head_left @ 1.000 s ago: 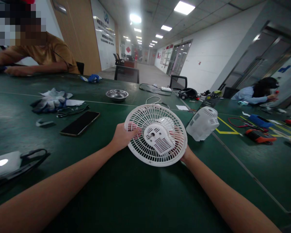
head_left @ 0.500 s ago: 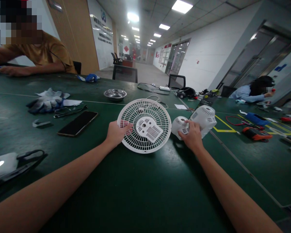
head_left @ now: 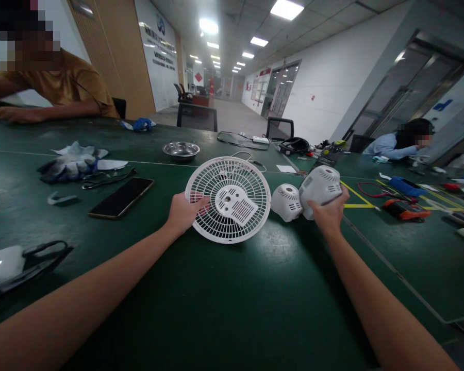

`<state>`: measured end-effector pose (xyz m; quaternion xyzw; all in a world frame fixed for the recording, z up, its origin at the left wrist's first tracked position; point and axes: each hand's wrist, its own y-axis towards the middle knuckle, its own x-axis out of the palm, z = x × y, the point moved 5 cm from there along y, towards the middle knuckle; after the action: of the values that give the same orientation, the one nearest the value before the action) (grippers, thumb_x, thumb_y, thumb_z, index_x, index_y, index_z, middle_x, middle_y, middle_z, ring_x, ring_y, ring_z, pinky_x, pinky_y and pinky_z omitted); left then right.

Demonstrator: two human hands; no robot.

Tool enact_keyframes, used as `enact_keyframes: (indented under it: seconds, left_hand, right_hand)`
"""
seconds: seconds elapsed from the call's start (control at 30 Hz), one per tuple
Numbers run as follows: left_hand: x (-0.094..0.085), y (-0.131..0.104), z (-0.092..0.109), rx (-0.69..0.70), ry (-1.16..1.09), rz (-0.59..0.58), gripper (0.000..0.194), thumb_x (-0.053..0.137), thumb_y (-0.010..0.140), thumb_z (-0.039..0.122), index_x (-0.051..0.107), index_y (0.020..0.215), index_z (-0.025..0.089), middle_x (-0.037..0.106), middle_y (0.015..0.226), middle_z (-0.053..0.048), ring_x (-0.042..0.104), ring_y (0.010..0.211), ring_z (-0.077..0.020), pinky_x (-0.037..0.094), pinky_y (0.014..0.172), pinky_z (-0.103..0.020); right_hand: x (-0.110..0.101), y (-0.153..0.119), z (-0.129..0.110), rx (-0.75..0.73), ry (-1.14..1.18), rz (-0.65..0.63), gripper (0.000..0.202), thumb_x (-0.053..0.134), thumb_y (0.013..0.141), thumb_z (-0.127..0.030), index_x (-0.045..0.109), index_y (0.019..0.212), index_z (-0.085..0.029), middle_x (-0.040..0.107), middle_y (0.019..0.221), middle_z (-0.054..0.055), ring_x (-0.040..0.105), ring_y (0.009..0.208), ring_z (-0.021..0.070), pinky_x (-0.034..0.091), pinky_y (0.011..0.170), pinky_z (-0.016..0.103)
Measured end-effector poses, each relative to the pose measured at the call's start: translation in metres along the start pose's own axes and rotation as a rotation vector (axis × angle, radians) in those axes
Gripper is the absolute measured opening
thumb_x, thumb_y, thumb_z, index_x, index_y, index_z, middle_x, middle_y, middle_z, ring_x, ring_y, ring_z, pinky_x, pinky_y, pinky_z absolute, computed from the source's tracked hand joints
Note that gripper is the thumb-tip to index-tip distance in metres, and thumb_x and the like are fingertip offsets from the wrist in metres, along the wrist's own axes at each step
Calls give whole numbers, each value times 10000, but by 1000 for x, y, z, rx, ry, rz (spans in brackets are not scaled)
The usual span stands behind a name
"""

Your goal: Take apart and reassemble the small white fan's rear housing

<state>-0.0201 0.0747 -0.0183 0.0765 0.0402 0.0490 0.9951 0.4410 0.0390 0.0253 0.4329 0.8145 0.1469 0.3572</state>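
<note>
A round white fan grille (head_left: pixel 236 203) stands tilted in front of me, its slotted centre plate facing me. My left hand (head_left: pixel 184 212) grips its left rim, with the thumb over the bars. To the right of the grille sits a small white vented plastic housing (head_left: pixel 286 202) that nothing holds. Beside it is a larger white vented housing (head_left: pixel 319 186). My right hand (head_left: pixel 330 208) is closed around the lower right side of this larger housing, thumb in front and fingers partly hidden behind it.
A phone (head_left: pixel 121 198), gloves (head_left: pixel 71 164) and a metal bowl (head_left: pixel 181 149) lie to the left and back. An orange multimeter (head_left: pixel 405 210) rests at right. One co-worker (head_left: pixel 62 87) sits at far left, another (head_left: pixel 396 141) at far right.
My right hand has let go of the small housing and moved right onto the larger one. The left hand keeps its hold on the grille. The view has shifted slightly.
</note>
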Motion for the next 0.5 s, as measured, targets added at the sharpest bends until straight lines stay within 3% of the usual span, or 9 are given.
enact_keyframes:
  seconds: [0.13, 0.23, 0.37, 0.5]
  left_hand:
    - [0, 1, 0, 2, 6, -4, 201, 818, 805, 292, 727, 920, 155, 787, 820, -72, 778, 737, -242, 651, 672, -380]
    - [0, 2, -3, 1, 3, -8, 213, 821, 804, 299, 731, 938, 161, 788, 836, -70, 784, 760, -250, 657, 688, -391]
    - [-1, 2, -4, -5, -5, -8, 207, 817, 808, 298, 735, 947, 168, 792, 855, -70, 787, 778, -255, 662, 704, -402]
    - [0, 1, -2, 7, 0, -16, 171, 806, 816, 289, 738, 934, 184, 791, 854, -68, 784, 772, -251, 660, 695, -399]
  right_hand:
    - [13, 2, 22, 190, 33, -88, 1180, 887, 482, -400, 305, 1490, -207, 601, 1360, 207, 614, 1202, 432, 429, 1086, 639]
    - [15, 2, 26, 216, 24, -64, 1165, 924, 434, -409, 379, 1442, -198, 638, 1327, 208, 626, 1201, 443, 445, 1080, 628]
    - [5, 3, 17, 172, 60, 81, 1105, 919, 491, -431, 408, 1439, -184, 697, 1251, 173, 668, 1170, 404, 489, 1057, 574]
    - [-11, 1, -10, 72, 227, 223, 1075, 887, 590, -470, 350, 1470, -163, 721, 1171, 157, 721, 1038, 336, 566, 939, 497]
